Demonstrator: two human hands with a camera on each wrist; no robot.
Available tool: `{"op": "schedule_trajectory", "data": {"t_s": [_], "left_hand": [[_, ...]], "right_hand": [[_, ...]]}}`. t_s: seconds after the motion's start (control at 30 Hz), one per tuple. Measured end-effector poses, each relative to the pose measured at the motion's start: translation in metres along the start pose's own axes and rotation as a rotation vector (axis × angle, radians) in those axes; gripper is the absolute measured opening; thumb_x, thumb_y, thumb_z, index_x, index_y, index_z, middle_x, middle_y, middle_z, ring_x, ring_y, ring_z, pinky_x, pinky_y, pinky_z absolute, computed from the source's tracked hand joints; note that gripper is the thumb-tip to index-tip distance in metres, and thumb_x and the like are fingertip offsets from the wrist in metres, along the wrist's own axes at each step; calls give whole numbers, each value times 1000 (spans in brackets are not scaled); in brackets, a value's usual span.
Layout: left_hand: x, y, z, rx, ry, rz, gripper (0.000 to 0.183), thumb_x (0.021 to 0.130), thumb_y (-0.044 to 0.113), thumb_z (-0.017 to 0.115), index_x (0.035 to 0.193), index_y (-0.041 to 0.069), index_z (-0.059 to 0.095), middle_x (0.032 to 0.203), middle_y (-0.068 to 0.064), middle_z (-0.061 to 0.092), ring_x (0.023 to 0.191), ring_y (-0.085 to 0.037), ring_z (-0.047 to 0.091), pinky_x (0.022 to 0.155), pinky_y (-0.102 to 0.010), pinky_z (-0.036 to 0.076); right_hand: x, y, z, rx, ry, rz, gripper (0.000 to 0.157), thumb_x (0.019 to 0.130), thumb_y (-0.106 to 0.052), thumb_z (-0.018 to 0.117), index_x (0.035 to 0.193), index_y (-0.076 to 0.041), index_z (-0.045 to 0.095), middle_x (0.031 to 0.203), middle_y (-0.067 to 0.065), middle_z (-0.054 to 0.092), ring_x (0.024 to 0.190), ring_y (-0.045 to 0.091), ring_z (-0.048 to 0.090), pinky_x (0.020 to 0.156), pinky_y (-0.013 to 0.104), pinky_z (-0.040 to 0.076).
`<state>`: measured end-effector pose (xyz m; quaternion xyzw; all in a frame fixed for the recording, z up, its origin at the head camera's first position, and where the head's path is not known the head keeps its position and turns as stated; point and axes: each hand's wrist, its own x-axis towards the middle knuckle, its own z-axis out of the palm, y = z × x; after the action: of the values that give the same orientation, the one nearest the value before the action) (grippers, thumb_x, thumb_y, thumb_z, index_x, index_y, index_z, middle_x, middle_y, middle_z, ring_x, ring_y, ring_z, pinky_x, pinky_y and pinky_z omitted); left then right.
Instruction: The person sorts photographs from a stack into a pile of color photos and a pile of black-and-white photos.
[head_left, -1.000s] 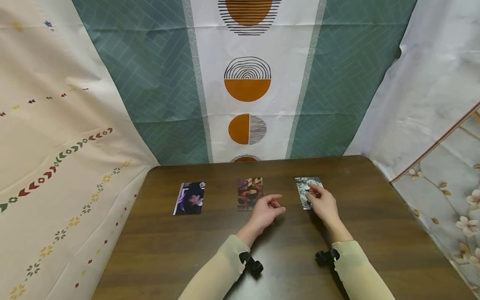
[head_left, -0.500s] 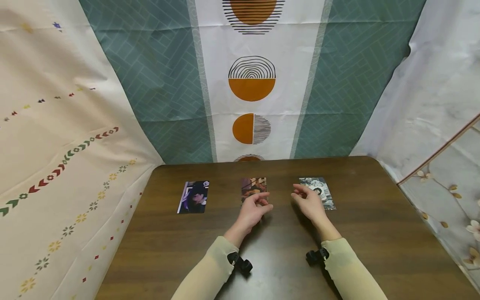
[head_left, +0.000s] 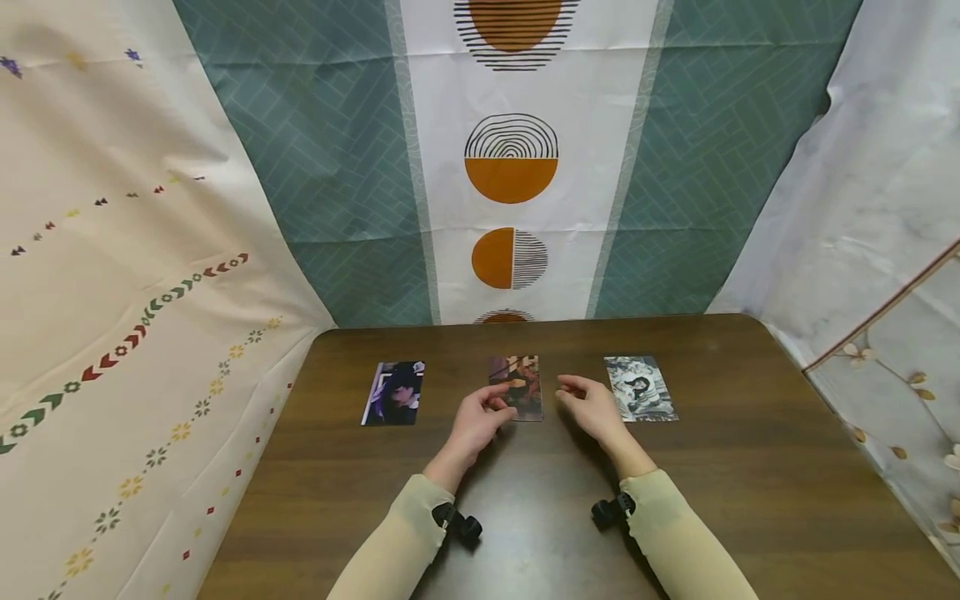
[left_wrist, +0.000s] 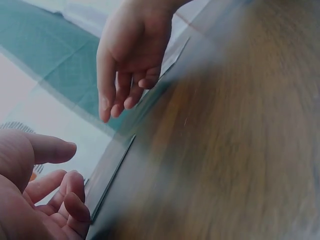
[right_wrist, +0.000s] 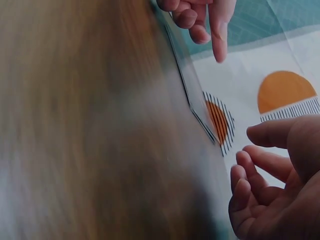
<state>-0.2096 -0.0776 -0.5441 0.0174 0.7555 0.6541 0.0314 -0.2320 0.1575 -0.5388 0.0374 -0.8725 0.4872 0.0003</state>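
Three picture cards lie in a row on the brown wooden table. A purple and dark card (head_left: pixel 393 393) is at the left, an orange-brown card (head_left: pixel 527 387) in the middle, and a black-and-white card (head_left: pixel 641 388) at the right. My left hand (head_left: pixel 477 422) hovers at the middle card's lower left, covering part of it, with loosely bent fingers and nothing held. Just right of that card is my right hand (head_left: pixel 592 408), also holding nothing, its fingers relaxed. In the left wrist view the thumb and fingers of the left hand (left_wrist: pixel 45 185) stand apart.
The wooden table (head_left: pixel 750 483) ends at a patterned teal and white cloth (head_left: pixel 352 208) behind. Cream cloth (head_left: pixel 150 333) hangs at the left, and white flowered cloth (head_left: pixel 862 250) at the right. A small black camera (head_left: pixel 457 523) is strapped to each wrist.
Both hands have moved left. The right hand has gone from over the black-and-white card to beside the middle card; the left hand has passed to the middle card's left side. The view shifted slightly.
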Motion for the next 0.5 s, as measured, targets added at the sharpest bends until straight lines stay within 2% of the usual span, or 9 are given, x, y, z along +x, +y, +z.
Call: {"op": "schedule_trajectory", "data": {"t_s": [0.17,0.3,0.5], "left_hand": [[1,-4,-12,-3,29,-7,48,91,3,79,137,-4,68,93,-5,64,63,-9,51,56,-23,43],[2,-5,-22,26,79,-31,47,92,4,79,137,-3,68,92,-5,63,63,-10,50,57,-24,43],[7,-9,-30,139,146,-28,45,89,4,81,132,-3,72,90,-4,65,77,-14,56,68,-28,47]], "right_hand": [[0,-8,14,4,-17,13,40,103,-17,70,140,-2,70,125,15,74,118,35,66,99,53,52],[1,-12,23,24,-21,21,40,103,-19,70,140,-2,70,124,14,73,117,35,66,96,53,53],[4,-11,34,7,19,39,40,102,-17,72,137,0,71,121,15,74,112,35,67,97,54,51]]}}
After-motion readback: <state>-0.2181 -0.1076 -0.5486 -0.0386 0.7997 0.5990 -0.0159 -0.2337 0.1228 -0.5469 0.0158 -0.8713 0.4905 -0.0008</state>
